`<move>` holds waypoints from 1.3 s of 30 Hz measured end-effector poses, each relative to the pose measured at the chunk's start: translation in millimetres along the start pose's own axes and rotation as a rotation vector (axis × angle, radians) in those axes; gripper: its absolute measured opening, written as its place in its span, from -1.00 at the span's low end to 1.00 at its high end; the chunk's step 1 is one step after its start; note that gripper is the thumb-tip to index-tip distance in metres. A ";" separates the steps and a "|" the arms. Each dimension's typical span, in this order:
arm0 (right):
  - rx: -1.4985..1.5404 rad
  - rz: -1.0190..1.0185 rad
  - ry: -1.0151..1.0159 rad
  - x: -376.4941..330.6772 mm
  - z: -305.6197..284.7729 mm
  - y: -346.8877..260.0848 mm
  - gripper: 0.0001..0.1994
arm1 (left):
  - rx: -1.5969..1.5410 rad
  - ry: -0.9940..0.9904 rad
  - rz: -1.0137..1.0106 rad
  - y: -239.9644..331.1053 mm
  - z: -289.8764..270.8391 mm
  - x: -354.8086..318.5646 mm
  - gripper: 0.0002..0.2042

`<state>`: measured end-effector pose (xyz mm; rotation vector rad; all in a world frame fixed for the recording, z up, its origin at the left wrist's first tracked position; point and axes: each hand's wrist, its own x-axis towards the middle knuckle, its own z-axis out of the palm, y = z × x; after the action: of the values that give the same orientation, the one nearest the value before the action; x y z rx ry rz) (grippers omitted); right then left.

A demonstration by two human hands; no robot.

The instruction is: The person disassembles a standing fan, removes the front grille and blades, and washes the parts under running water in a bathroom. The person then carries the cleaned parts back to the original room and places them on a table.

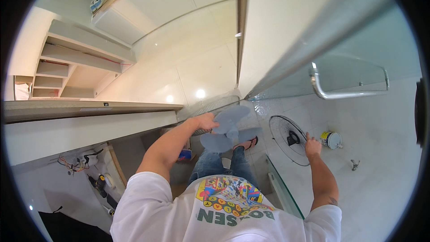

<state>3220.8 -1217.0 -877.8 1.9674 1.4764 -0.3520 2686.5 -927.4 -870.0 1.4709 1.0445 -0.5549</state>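
Note:
My left hand (207, 122) is closed at the edge of a grey fan blade (232, 114), whose several broad lobes spread out in front of my legs. Behind that hand shows a wire fan grille (219, 103); whether my fingers hold it too, I cannot tell. Out to the right, my right hand (313, 146) is closed on the rim of another round wire fan grille (281, 140), which has a black centre piece. This second grille hangs tilted above the tiled floor, beside a white and yellow bucket (331, 140).
A glass door with a metal handle (349, 93) rises at the right. The edge of a glass panel (284, 188) runs beside my right leg. A small metal valve (355, 165) is at the far right. On the left are a wooden doorframe (89, 105), loose wires (74, 165) and a power drill (101, 186).

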 end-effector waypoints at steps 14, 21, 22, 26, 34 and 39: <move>0.154 -0.178 -0.029 37.5 -152.5 -227.5 -0.32 | -0.050 0.535 0.064 -119.2 -25.8 -123.1 -0.44; 0.227 -0.433 -0.007 71.5 -206.2 -314.8 -0.33 | -0.383 0.690 -0.003 -131.1 14.9 -215.2 -0.44; 0.190 -0.471 0.010 76.0 -214.3 -328.8 -0.32 | -0.393 0.727 -0.114 -130.9 24.2 -232.0 -0.44; 0.157 -0.752 0.183 96.4 -260.1 -336.6 -0.36 | -0.576 1.002 -0.148 -91.8 67.7 -287.6 -0.44; 0.087 -1.285 0.425 35.5 -370.7 -390.0 -0.47 | -1.449 1.823 -0.041 22.9 229.6 -452.4 -0.60; 0.145 -1.535 0.526 -27.9 -436.7 -419.7 -0.45 | -1.794 2.204 -0.003 61.4 309.2 -478.4 -0.52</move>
<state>2750.7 -894.3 -671.6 0.5879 3.1404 -0.5640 2576.0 -1353.6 -503.5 -0.2601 1.9275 2.1041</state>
